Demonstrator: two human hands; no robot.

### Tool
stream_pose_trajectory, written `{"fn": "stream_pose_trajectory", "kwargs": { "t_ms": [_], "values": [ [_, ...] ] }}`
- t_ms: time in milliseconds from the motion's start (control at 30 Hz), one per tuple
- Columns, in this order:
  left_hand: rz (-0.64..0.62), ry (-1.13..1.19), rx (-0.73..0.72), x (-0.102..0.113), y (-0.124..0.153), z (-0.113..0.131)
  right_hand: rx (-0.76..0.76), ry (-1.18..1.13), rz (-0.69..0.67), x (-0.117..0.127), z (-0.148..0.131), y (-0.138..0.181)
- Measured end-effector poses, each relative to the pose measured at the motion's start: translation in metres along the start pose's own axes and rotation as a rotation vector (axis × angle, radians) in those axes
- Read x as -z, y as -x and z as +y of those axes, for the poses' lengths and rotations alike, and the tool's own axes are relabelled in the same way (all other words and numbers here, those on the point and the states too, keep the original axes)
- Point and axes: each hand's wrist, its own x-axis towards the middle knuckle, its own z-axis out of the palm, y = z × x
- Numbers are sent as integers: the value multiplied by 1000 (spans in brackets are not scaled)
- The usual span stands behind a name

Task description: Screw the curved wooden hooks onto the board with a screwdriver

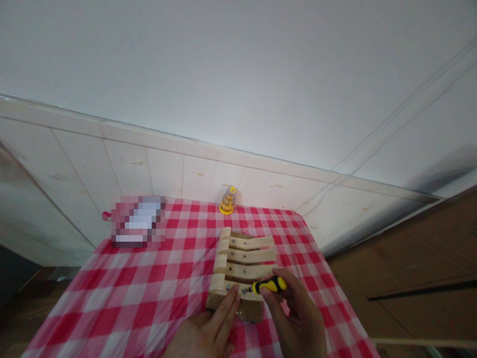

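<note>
My right hand (pixel 300 313) is closed around a short screwdriver (pixel 274 285) with a yellow and black handle. Its tip points left at a screw in the nearest of several pale curved wooden slats (pixel 248 271). Those slats lie across a darker wooden board (pixel 251 312), and screw heads show along them. The extended fingers of my left hand (pixel 212 325) press on the nearest slat and board, just left of the screwdriver tip. Whether the tip sits in the screw is too small to tell.
A red and white checked cloth (pixel 186 278) covers the table. A clear container with yellow parts (pixel 228 200) stands at the back edge against the white panelled wall (pixel 167 171). A blurred-out object (pixel 139 221) lies at the back left. Brown wooden panelling (pixel 410 268) is at the right.
</note>
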Motion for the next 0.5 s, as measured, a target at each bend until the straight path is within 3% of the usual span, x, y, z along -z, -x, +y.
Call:
{"fn": "stream_pose_trajectory", "kwargs": {
  "t_ms": [167, 500],
  "values": [
    [-3, -9, 4, 0, 0, 1, 18, 26, 21, 0, 0, -1],
    [44, -70, -37, 3, -1, 1, 41, 61, -73, 11, 3, -4]
  ]
}}
